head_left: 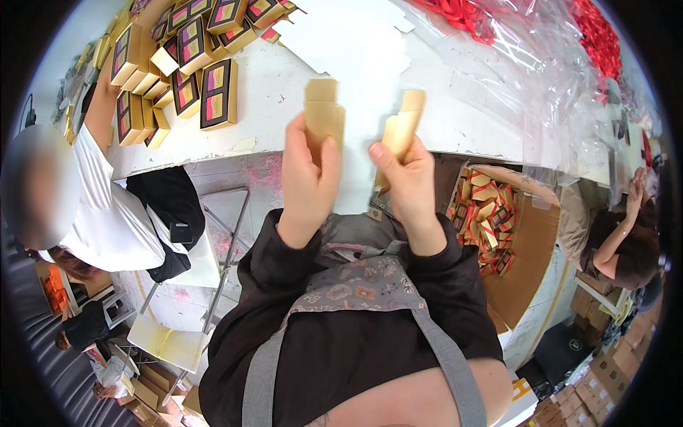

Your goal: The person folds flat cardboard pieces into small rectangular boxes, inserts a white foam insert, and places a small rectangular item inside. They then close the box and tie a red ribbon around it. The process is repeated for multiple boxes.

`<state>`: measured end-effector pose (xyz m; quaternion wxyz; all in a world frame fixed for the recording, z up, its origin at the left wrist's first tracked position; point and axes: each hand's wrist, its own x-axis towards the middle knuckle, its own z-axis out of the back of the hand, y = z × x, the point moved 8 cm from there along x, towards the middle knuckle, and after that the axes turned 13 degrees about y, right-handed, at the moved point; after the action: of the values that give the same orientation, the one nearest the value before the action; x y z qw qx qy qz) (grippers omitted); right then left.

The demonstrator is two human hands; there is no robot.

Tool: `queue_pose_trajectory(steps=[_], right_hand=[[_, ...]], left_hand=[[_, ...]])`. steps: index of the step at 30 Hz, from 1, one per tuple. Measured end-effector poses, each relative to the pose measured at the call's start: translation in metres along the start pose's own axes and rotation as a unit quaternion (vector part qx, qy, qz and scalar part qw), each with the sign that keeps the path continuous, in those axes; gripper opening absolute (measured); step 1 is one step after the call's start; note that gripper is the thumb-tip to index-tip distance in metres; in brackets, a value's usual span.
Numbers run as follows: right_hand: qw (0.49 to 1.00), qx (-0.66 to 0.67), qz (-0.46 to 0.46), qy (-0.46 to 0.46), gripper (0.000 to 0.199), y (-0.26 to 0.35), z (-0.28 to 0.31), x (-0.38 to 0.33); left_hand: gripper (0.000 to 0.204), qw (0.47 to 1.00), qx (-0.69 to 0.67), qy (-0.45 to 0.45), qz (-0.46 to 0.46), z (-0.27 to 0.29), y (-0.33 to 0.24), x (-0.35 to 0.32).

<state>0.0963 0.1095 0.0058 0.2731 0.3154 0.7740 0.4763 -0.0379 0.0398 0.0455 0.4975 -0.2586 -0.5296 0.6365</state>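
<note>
Both hands are raised in front of me at the near edge of a white table (pixel 263 132). My left hand (pixel 306 174) is closed round a flattened gold carton (pixel 324 114), its flap pointing away from me. In my right hand (pixel 409 178) is a second gold carton (pixel 403 128), folded thin and seen partly edge-on, pinched between thumb and fingers. The two cartons are apart. Beyond them lies a pile of pale flat sheets (pixel 348 43), washed out by glare, so its details cannot be made out.
Gold boxes with dark windowed fronts (pixel 218 92) are heaped at the far left, beside a co-worker in white (pixel 117 220). A cardboard carton (pixel 530 260) of small gold-and-red boxes stands right of my lap. Clear plastic (pixel 541 78) and red ribbon (pixel 462 18) lie far right; another person (pixel 626 242) sits there.
</note>
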Motion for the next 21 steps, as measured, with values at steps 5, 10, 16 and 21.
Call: queue_pose_trajectory(steps=[5, 10, 16, 21], right_hand=[[0.939, -0.343, 0.001, -0.04, 0.033, 0.03, 0.008, 0.002], [0.857, -0.489, 0.149, -0.069, 0.035, 0.034, -0.006, -0.014], [0.791, -0.564, 0.219, -0.089, 0.032, 0.032, -0.006, -0.008], [0.77, -0.564, 0.293, -0.054, 0.04, 0.045, -0.038, -0.033]], left_hand=[[0.045, 0.997, 0.053, 0.053, -0.007, -0.017, 0.002, -0.016], [0.058, 0.997, 0.078, -0.001, -0.011, -0.024, -0.005, -0.023], [0.061, 0.99, 0.11, 0.035, 0.084, -0.046, -0.006, -0.029], [0.055, 0.997, -0.013, 0.015, 0.074, -0.029, 0.025, -0.012]])
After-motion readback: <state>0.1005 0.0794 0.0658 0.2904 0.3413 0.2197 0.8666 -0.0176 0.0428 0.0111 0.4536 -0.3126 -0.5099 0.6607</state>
